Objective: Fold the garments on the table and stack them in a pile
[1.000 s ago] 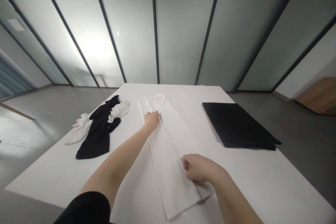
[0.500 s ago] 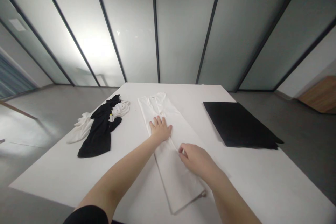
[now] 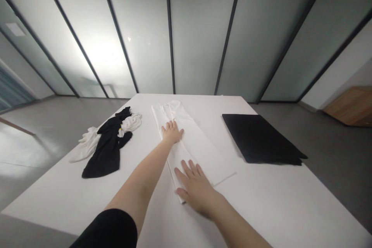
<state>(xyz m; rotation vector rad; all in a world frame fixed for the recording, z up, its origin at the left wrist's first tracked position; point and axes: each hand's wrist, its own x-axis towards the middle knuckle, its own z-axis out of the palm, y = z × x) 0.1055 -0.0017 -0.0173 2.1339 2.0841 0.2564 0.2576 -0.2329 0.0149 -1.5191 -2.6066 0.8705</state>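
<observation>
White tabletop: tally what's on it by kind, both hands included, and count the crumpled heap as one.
Left hand and right hand: 2
White garment under the hands: 1
Flat black cloth bundle: 1
Crumpled black-and-white heap: 1 (separate pieces inside unclear)
Total: 5

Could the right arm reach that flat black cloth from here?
Probably yes: the right grip, spread over the white garment, seems free, and nothing upright blocks the way to the black cloth.
</observation>
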